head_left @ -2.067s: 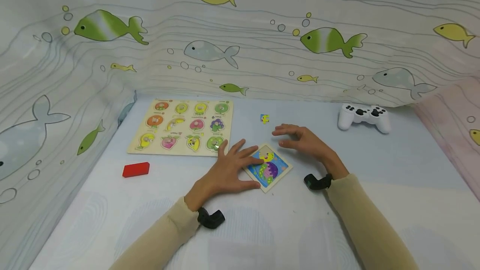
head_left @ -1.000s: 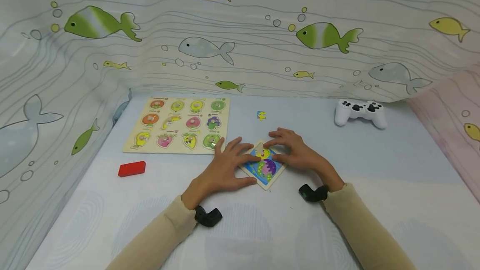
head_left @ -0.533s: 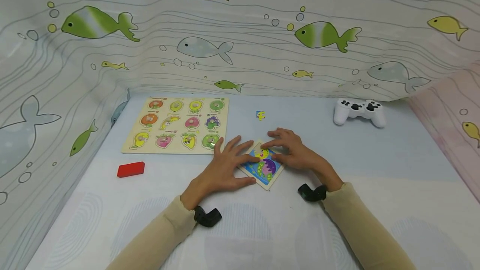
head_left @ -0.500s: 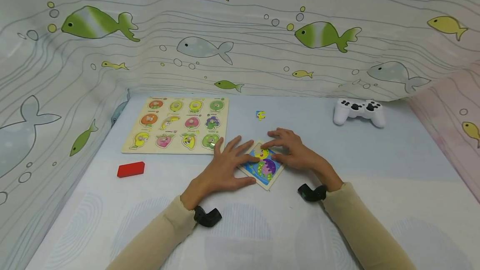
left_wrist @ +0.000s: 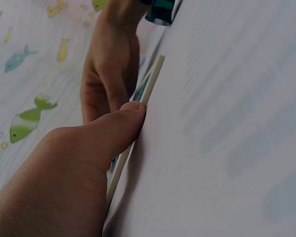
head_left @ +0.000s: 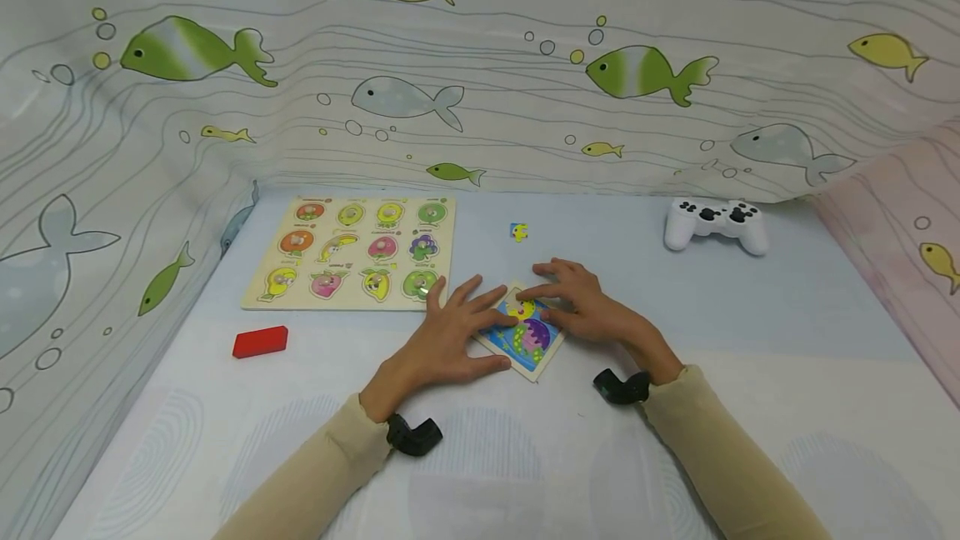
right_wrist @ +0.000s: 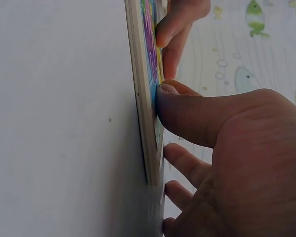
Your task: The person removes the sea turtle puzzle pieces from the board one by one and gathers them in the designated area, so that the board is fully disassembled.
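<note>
A small square jigsaw puzzle (head_left: 534, 340), with a wooden border and a bright purple, yellow and blue picture, lies turned cornerwise on the table. My left hand (head_left: 453, 336) is spread over its left side, index fingertip on the picture and thumb at the near-left edge. From the right, my right hand (head_left: 588, 302) reaches onto the upper part, thumb and index fingertips on the picture. In the right wrist view, the right thumb (right_wrist: 187, 111) lies against the face of the puzzle. One loose blue and yellow jigsaw piece (head_left: 519, 232) lies beyond the hands.
A wooden fruit peg puzzle board (head_left: 352, 252) lies at the back left, its near right corner close to my left fingers. A red block (head_left: 260, 342) is at the left, and a white game controller (head_left: 716, 225) at the back right. Fish-patterned cloth (head_left: 525, 107) stands behind.
My right hand has come down and left from beside the puzzle onto its upper part, and stays there. The left hand keeps its place. The head view has shifted slightly.
</note>
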Demonstrator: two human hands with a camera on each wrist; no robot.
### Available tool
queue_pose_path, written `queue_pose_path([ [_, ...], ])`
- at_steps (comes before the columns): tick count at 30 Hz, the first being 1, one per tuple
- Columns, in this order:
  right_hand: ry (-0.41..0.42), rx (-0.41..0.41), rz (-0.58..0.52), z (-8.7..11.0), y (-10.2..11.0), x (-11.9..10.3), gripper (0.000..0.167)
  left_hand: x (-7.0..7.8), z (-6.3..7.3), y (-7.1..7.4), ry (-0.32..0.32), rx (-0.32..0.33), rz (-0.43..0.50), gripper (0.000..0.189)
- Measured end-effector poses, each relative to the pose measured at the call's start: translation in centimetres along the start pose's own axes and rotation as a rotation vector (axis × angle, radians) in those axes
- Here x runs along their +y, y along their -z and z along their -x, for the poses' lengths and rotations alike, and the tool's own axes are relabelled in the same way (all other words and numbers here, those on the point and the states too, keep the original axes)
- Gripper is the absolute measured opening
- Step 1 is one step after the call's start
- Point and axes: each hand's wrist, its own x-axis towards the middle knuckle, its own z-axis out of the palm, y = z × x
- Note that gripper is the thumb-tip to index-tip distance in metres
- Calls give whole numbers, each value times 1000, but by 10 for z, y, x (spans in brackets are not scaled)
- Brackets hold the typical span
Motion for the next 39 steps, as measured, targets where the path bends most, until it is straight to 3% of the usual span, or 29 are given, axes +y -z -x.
queue_pose_path([
  [13, 7, -77, -75, 6, 5, 5, 46, 1, 0, 1, 7, -9, -14, 56],
  [22, 18, -62, -89, 5, 4, 4, 46, -1, 0, -1, -31, -5, -60, 54],
  [39, 22, -15, -86, 2, 5, 2, 46, 1, 0, 0, -21, -11, -48, 54],
])
